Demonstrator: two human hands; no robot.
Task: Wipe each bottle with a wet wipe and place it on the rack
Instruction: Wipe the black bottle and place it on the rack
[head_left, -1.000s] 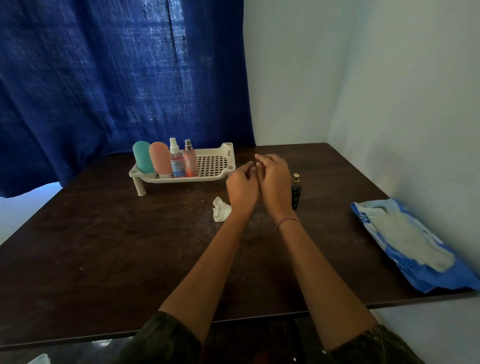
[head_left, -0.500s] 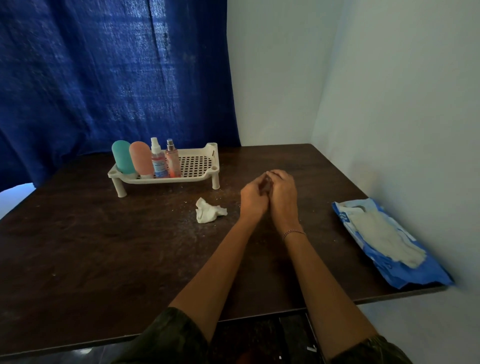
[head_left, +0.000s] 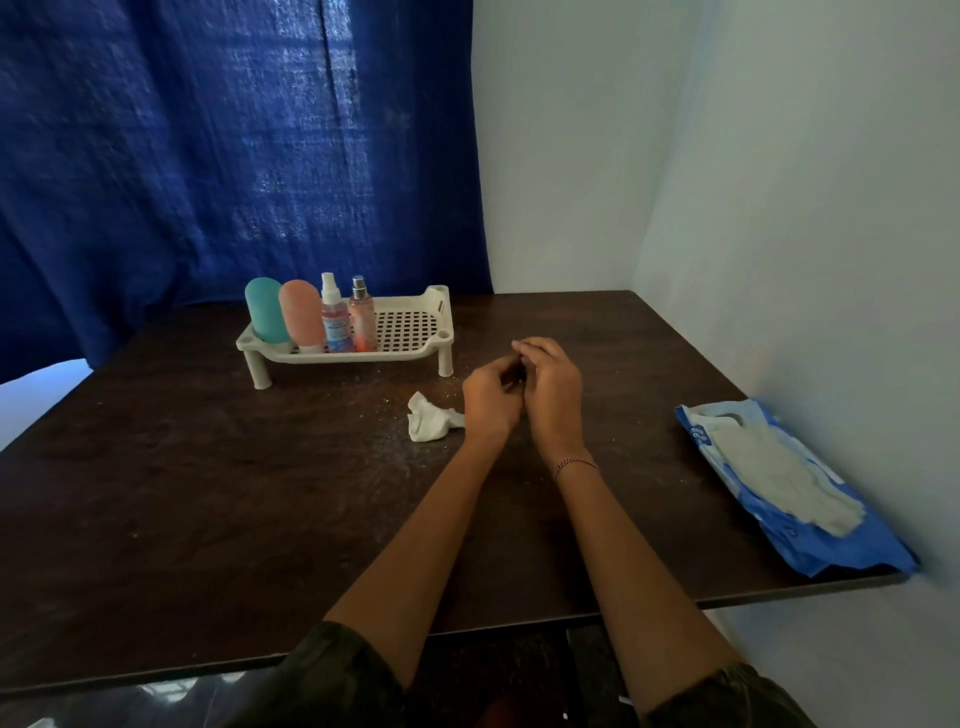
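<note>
My left hand and my right hand are pressed together above the table's middle, fingers curled inward. They close around a small dark bottle, of which only a dark sliver shows between the fingers. A crumpled white wet wipe lies on the table just left of my left hand. The cream rack stands at the back left. On its left part stand a teal bottle, a pink bottle and two small spray bottles.
A blue pack of wet wipes lies open at the table's right edge by the wall. A blue curtain hangs behind the dark wooden table. The rack's right half is bare grid.
The small dark bottle that stood right of my right hand is no longer on the table. Both hands shifted slightly right and closed together over it. The camera view swung.
</note>
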